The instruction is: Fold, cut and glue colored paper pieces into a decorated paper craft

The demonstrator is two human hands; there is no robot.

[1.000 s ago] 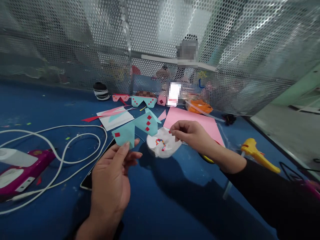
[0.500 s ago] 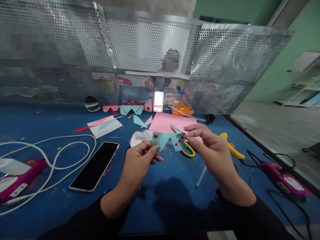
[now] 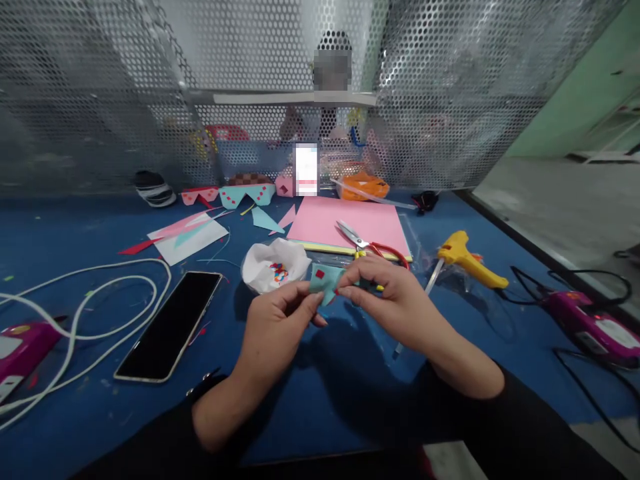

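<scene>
- Turquoise paper (image 3: 326, 285), head view: being held above the blue desk (image 3: 285, 417) between both hands, a red square showing on its face.
- Left hand (image 3: 280, 323): pinching the paper's left side between thumb and fingers, nearly closed.
- Right hand (image 3: 400, 297): holding a small red piece (image 3: 337, 291) in a closed pinch at the paper's right edge; whether it is also gripping the paper, cannot tell.
- White bowl (image 3: 254, 270): standing just beyond the left hand, containing small coloured pieces (image 3: 278, 272).
- Scissors (image 3: 360, 243): lying with blades over pink paper (image 3: 330, 217), red handles reaching toward the right hand.
- Black phone (image 3: 169, 327): lying left of the left hand.
- Yellow glue gun (image 3: 473, 260): resting right of the right hand.
</scene>
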